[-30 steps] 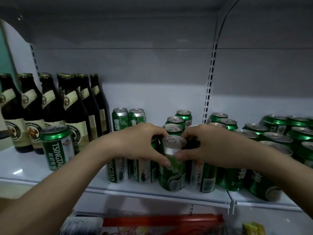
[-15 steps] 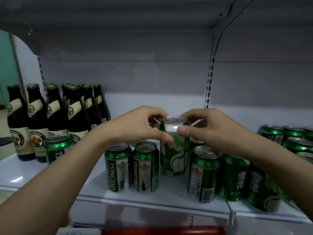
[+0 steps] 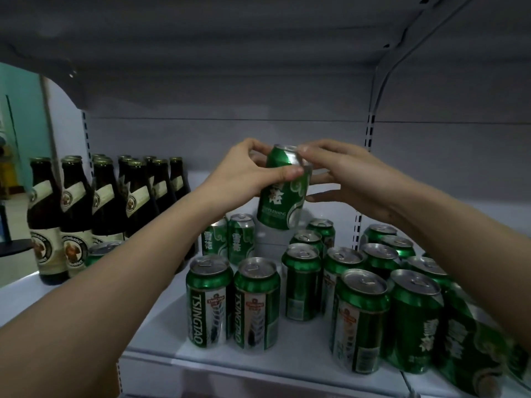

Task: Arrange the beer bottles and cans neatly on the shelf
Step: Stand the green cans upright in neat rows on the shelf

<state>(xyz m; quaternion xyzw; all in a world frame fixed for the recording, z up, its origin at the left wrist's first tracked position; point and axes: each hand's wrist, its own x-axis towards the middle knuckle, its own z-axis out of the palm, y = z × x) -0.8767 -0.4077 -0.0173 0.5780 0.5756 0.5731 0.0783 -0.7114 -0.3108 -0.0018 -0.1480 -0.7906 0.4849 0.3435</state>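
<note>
A green beer can (image 3: 280, 201) hangs in the air above the white shelf (image 3: 161, 331), tilted a little. My left hand (image 3: 244, 175) grips its upper part from the left and my right hand (image 3: 336, 173) holds its top and side from the right. Below it stand several green cans: two Tsingtao cans (image 3: 232, 304) at the front, a pair (image 3: 228, 239) further back, and a dense group (image 3: 382, 305) to the right. Several dark beer bottles (image 3: 94, 208) with cream labels stand in rows at the left.
Another shelf board (image 3: 258, 53) hangs low overhead. A slotted upright (image 3: 369, 133) runs down the back wall on the right. One more green can (image 3: 99, 252) stands in front of the bottles, partly hidden by my left forearm.
Both hands have lifted the green can from the front of the shelf up into the air and toward the back. The camera has moved closer and looks higher.
</note>
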